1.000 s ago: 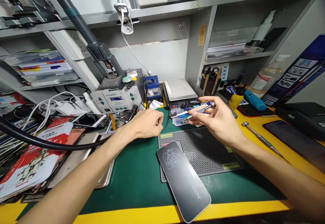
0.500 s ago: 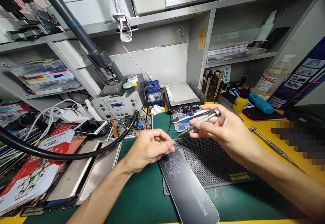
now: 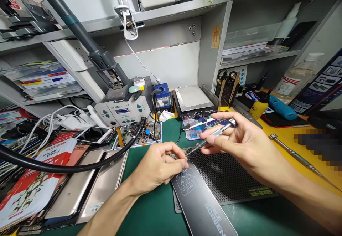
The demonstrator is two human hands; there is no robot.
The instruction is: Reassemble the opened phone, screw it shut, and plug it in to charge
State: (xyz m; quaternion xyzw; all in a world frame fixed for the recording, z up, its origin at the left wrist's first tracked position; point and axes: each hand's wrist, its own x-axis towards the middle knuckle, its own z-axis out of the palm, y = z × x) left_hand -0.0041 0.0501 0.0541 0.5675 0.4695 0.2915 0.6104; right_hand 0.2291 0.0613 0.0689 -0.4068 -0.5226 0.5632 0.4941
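My right hand [image 3: 247,145] holds a slim metal precision screwdriver [image 3: 219,131] between thumb and fingers, its shaft slanting down to the left. The tip meets the fingertips of my left hand [image 3: 160,166], which are pinched together; whatever they hold is too small or hidden to make out. Both hands hover over the top end of a flat dark box [image 3: 200,204] printed with a line-drawn figure and large lettering. Part of that box lies over a black perforated mat [image 3: 237,179].
Phones [image 3: 73,182] and a red-white packet [image 3: 44,179] are piled on the left. A black hose [image 3: 66,168] arches before the rework station [image 3: 124,111]. Behind my hands are a tray of small parts [image 3: 136,136], a hot plate [image 3: 193,98] and a toothbrush [image 3: 196,123]. Another metal tool [image 3: 296,155] lies right.
The screwdriver tip has come down to my left fingertips, where a small gap showed before. My left hand has shifted slightly right and down, and the view has shifted a little.
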